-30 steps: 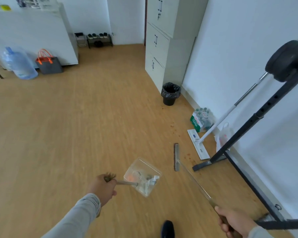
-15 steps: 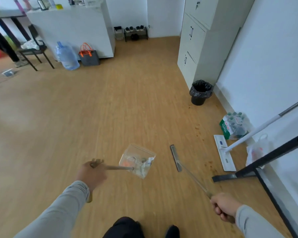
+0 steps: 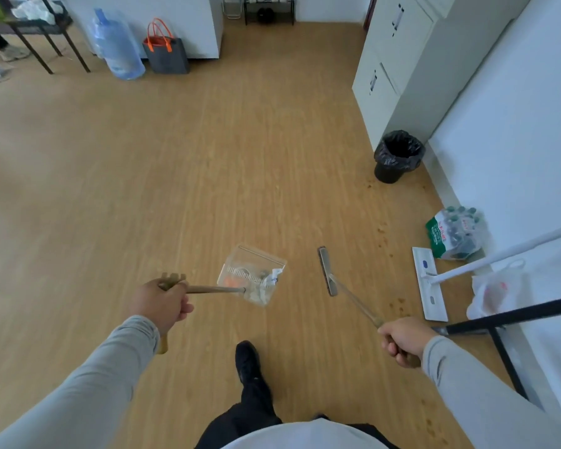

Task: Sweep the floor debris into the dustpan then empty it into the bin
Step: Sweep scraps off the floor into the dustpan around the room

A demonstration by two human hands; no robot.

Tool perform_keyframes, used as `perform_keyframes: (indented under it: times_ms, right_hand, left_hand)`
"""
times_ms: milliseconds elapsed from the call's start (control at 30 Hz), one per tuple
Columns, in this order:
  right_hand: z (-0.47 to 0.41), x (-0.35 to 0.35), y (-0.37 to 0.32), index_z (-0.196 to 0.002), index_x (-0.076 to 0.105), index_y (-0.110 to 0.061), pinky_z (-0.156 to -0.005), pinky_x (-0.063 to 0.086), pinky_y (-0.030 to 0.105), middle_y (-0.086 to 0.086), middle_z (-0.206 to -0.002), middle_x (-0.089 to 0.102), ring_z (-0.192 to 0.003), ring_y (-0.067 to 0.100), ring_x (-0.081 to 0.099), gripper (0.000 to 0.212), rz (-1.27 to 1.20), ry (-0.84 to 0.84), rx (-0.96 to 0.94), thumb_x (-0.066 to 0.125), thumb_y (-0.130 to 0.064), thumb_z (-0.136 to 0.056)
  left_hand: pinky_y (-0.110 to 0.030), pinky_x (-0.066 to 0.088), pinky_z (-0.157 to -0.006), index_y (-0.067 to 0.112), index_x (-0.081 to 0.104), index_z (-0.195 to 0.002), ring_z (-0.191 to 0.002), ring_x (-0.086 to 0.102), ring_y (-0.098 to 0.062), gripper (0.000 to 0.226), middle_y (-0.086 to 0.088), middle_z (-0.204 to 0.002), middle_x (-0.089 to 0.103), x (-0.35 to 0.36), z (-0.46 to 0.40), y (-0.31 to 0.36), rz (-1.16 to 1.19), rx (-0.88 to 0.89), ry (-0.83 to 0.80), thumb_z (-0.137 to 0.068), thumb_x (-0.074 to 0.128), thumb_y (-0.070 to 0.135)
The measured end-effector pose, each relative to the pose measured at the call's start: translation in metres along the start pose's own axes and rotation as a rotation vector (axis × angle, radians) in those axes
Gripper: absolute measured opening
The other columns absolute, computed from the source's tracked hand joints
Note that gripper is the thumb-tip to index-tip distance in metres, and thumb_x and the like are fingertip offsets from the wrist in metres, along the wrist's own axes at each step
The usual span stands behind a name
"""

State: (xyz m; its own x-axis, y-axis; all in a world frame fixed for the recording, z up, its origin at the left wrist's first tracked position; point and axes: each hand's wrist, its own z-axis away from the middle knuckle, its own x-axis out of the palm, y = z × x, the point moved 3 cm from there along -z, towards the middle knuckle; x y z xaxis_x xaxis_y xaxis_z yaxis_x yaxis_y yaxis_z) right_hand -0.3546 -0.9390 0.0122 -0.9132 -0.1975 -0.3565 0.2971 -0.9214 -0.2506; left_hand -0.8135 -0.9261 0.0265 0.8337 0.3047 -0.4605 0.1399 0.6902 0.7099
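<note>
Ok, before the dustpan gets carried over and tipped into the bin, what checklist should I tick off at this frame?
1. Left hand grips the dustpan by its handle: ok.
2. Debris is inside the dustpan, paper scraps and something orange visible: ok.
3. Dustpan sits level enough not to spill: cannot tell, it looks tilted.
4. Right hand holds the broom clear of the dustpan: ok.
5. Bin is open, lined with a black bag, floor path to it unobstructed: ok.
6. Floor fully swept: not ok, brown specks remain between broom and bin.
</note>
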Motion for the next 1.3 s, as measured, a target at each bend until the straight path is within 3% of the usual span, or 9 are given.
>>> perform_keyframes:
  times_ms: [267,400,667,800,967,1167,1300]
  right_hand:
    - [0.005,0.027,-0.08,-0.071,0.058,-0.005,-0.042,0.035,0.019,0.008,-0.06,0.054,-0.041,0.011,0.044,0.027,-0.078,0.005,0.072,0.058,-0.018,-0.095]
    - [0.013,0.031,-0.124,-0.083,0.06,-0.002,-0.038,0.038,0.019,0.009,-0.062,0.058,-0.043,0.01,0.047,0.017,-0.135,0.029,0.01,0.059,-0.015,-0.095]
    - [-0.02,0.035,-0.199,-0.087,0.058,-0.007,-0.038,0.037,0.018,0.008,-0.06,0.059,-0.041,0.01,0.045,0.016,-0.149,0.0,0.023,0.057,-0.019,-0.097]
    - [-0.04,0.025,-0.237,-0.091,0.058,-0.005,-0.038,0.036,0.017,0.008,-0.057,0.058,-0.039,0.01,0.045,0.014,-0.15,-0.039,-0.027,0.056,-0.018,-0.098]
    - [-0.073,-0.002,-0.297,-0.082,0.054,-0.002,-0.037,0.032,0.014,0.008,-0.045,0.051,-0.032,0.012,0.04,0.02,-0.126,-0.101,-0.1,0.054,-0.013,-0.099]
    - [-0.12,-0.04,-0.362,-0.067,0.052,-0.006,-0.037,0.031,0.015,0.006,-0.046,0.046,-0.031,0.012,0.037,0.036,-0.131,-0.155,-0.056,0.052,-0.019,-0.1]
    - [-0.138,-0.059,-0.4,-0.069,0.051,-0.006,-0.036,0.032,0.016,0.006,-0.047,0.046,-0.033,0.012,0.037,0.035,-0.112,-0.188,-0.047,0.052,-0.022,-0.101]
  left_hand:
    - [-0.048,0.064,-0.072,0.004,0.069,-0.092,-0.06,0.072,-0.028,0.015,-0.018,-0.078,0.074,-0.019,-0.086,0.049,-0.008,0.029,-0.069,-0.096,0.064,0.018]
    - [-0.042,0.062,-0.067,0.005,0.067,-0.094,-0.061,0.07,-0.027,0.014,-0.021,-0.083,0.073,-0.02,-0.114,0.08,0.001,0.061,-0.088,-0.098,0.062,0.018]
    - [-0.041,0.063,-0.066,0.004,0.066,-0.101,-0.063,0.07,-0.028,0.012,-0.019,-0.081,0.073,-0.003,-0.169,0.125,0.084,0.013,-0.127,-0.097,0.064,0.015]
    - [-0.029,0.052,-0.049,-0.001,0.062,-0.101,-0.053,0.052,-0.02,0.013,-0.017,-0.076,0.061,0.015,-0.185,0.159,0.207,-0.048,-0.181,-0.097,0.065,0.012]
    - [-0.019,0.032,-0.036,0.003,0.056,-0.101,-0.04,0.036,-0.013,0.022,-0.014,-0.072,0.059,0.039,-0.202,0.215,0.344,-0.092,-0.158,-0.097,0.067,0.022]
    - [-0.02,0.033,-0.033,0.007,0.058,-0.087,-0.038,0.034,-0.015,0.059,-0.014,-0.067,0.054,0.072,-0.21,0.299,0.422,-0.13,-0.151,-0.093,0.054,0.066]
    - [-0.022,0.033,-0.033,0.003,0.059,-0.088,-0.039,0.033,-0.015,0.066,-0.008,-0.057,0.05,0.097,-0.223,0.337,0.389,-0.133,-0.132,-0.092,0.05,0.069]
